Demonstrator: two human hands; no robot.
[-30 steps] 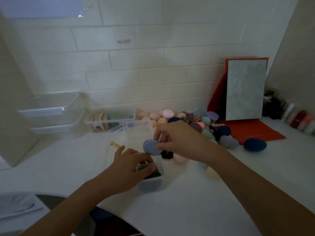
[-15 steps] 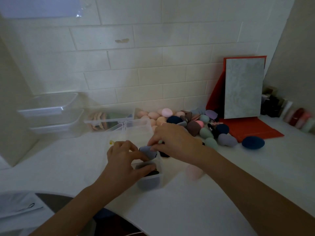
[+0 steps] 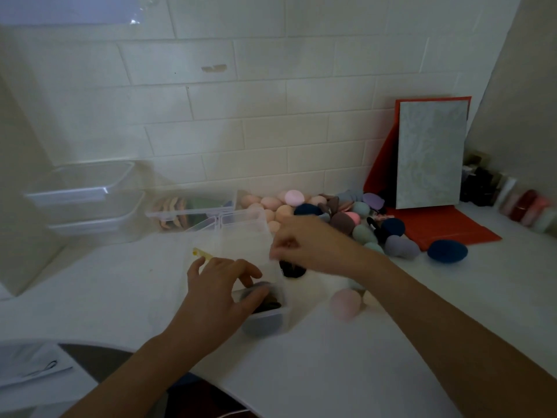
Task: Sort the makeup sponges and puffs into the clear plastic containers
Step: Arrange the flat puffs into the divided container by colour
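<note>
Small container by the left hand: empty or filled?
Not empty: dark sponges show inside the container the left hand grips, up near its rim.

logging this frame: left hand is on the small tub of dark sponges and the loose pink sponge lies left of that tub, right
One slip: the head view shows the pink sponge lying right of the small tub, not left. The left hand is on that tub of dark sponges, as you said.

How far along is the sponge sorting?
Early days. Done: dark sponges in the small container, puffs in the back container. In hand: the left hand holds the small container. Left: the sponge pile and a stray pink sponge.
</note>
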